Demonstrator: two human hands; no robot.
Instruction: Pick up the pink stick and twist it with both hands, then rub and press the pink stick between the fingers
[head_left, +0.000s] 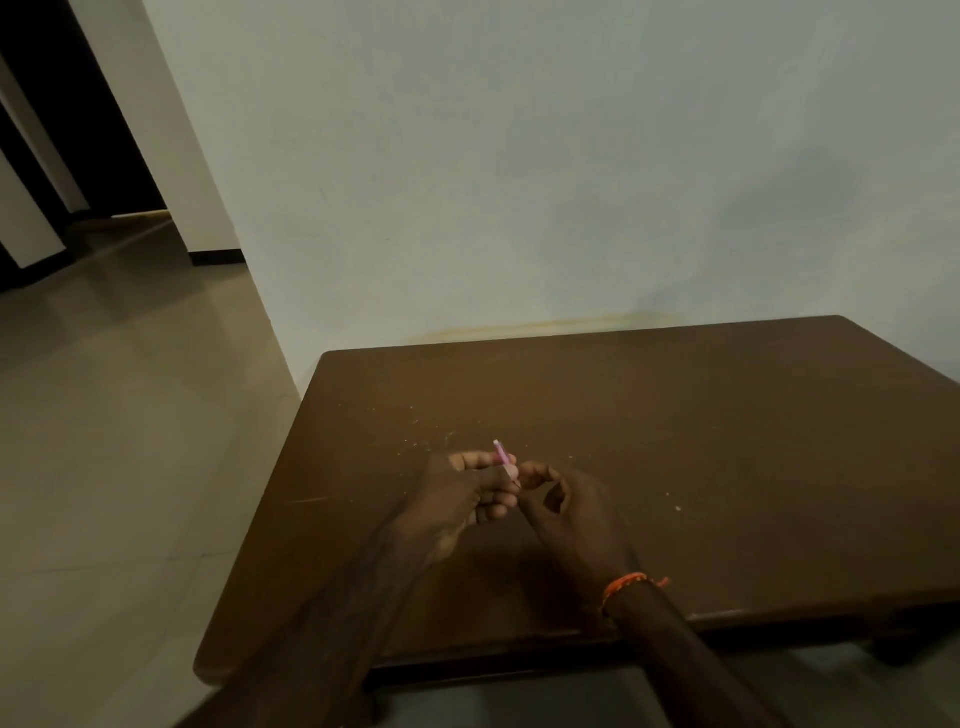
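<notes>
Pink stick (503, 460) pinched in left hand (457, 501) fingers; right hand (566, 506) curled, fingertips touching its lower end, over brown bench (727, 441).

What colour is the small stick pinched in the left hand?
Pink, paler at its lower end; the small stick shows in the head view, in the left hand.

Above the brown wooden surface (675, 441), the left hand (457, 499) pinches a small pink stick (505, 462), tilted with its tip up and away. The right hand (566, 504), an orange thread (626, 584) at its wrist, curls just beside it, perhaps touching the stick's lower end. Pale specks (415, 423) dot the wood.
</notes>
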